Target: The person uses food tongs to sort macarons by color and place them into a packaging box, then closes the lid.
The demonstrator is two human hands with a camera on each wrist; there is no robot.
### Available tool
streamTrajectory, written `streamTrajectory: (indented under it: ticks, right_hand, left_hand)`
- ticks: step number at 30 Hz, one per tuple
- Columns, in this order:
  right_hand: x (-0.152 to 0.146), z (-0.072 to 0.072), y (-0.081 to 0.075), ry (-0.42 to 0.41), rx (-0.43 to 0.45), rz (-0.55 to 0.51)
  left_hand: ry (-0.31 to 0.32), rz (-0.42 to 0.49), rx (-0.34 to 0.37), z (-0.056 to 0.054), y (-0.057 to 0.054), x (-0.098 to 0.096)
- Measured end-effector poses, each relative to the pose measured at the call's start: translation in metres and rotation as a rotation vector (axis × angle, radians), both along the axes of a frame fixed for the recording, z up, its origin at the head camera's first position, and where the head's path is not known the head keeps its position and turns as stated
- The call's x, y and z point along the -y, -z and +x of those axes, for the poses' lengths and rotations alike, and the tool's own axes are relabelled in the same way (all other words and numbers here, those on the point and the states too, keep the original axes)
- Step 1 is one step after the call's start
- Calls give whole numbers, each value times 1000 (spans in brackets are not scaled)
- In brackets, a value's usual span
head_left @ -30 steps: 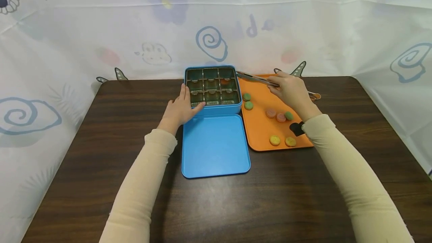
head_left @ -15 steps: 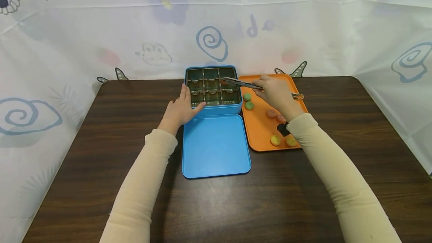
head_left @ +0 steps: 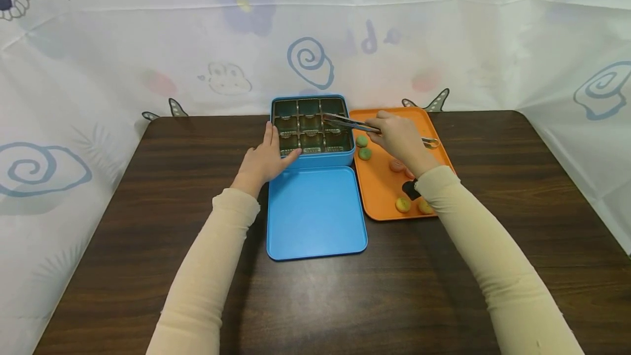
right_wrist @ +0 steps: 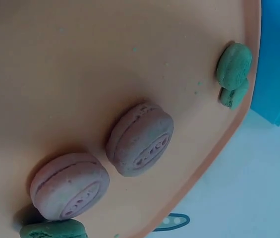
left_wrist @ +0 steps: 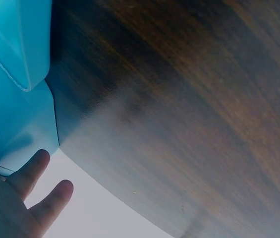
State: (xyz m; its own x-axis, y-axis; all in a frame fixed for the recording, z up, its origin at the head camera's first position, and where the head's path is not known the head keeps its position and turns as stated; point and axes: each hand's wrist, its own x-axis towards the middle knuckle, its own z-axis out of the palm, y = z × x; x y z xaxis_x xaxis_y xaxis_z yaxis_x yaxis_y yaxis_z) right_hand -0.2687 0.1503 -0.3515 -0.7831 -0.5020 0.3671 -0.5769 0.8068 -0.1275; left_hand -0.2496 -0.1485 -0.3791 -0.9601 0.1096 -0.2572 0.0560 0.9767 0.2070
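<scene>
My left hand (head_left: 263, 160) rests against the left front corner of a blue box (head_left: 320, 160), fingers straight along its side and thumb out over the front rim. In the left wrist view, two fingertips of that hand (left_wrist: 11, 208) stretch past the blue wall. My right hand (head_left: 399, 136) grips metal tongs (head_left: 367, 126) by the middle. Their tips reach over the right compartment of the box's middle row, the two arms slightly apart. Pink macarons (right_wrist: 140, 139) and green macarons (right_wrist: 235, 65) lie on an orange tray (head_left: 374, 190) under the right hand.
A flat blue lid (head_left: 317, 218) lies open in front of the box. Yellow macarons (head_left: 402, 205) sit near the tray's front edge. The dark wooden table (head_left: 305, 311) ends at a white printed cloth (head_left: 197, 37) behind.
My right hand has moved left, carrying the tong tips from the box's right edge to over its compartments. The tong arms have spread slightly since. The left hand has stayed in place.
</scene>
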Motion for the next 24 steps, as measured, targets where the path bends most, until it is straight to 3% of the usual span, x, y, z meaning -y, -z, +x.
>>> streamTrajectory:
  ticks: [8,21,24]
  right_hand:
    - [0,0,-3,51,41,34]
    - [-10,-1,-7,118,171,-36]
    - [-18,0,-8,133,160,-48]
  left_hand:
    - [7,-15,8,0,-4,0]
    - [-5,-5,15,1,-3,-2]
    - [-6,-8,13,1,-3,-2]
